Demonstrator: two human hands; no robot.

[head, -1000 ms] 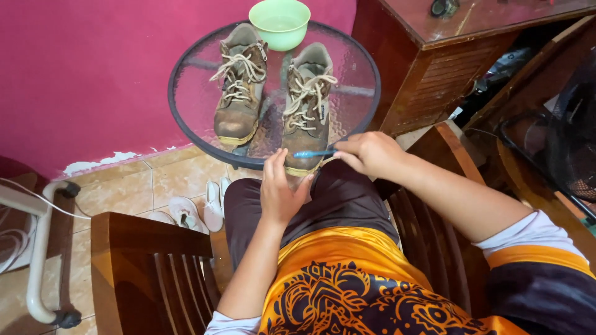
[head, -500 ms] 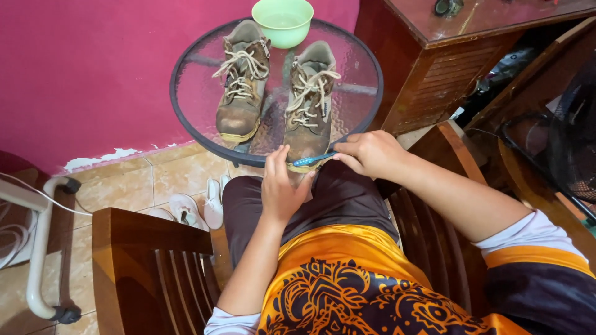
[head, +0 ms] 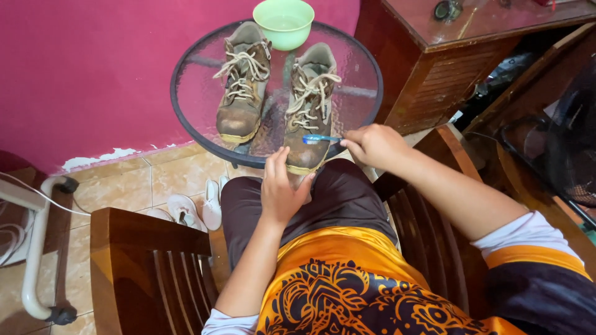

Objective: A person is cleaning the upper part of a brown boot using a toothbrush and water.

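Since half a second ago our right hand point(head: 372, 144) has lifted and shifted a little toward the far side, so the blue toothbrush point(head: 321, 139) now lies level across the upper toe of the right boot point(head: 309, 105), where before it slanted down at the toe's yellow edge. Our left hand point(head: 280, 189) has barely moved; it stays at the near tip of that boot, fingers loosely spread and thumb up against the toe, bracing rather than gripping. The right hand is closed in a pinch on the toothbrush handle, the bristle end pointing left and resting on the leather just below the laces.

The boot stands on the round glass table point(head: 186, 93), toe toward us and overhanging the near rim, directly beyond our left hand and just left of the right one. The left boot point(head: 241, 84) stands just beside it, and a light green bowl point(head: 283, 22) sits behind both at the far rim.
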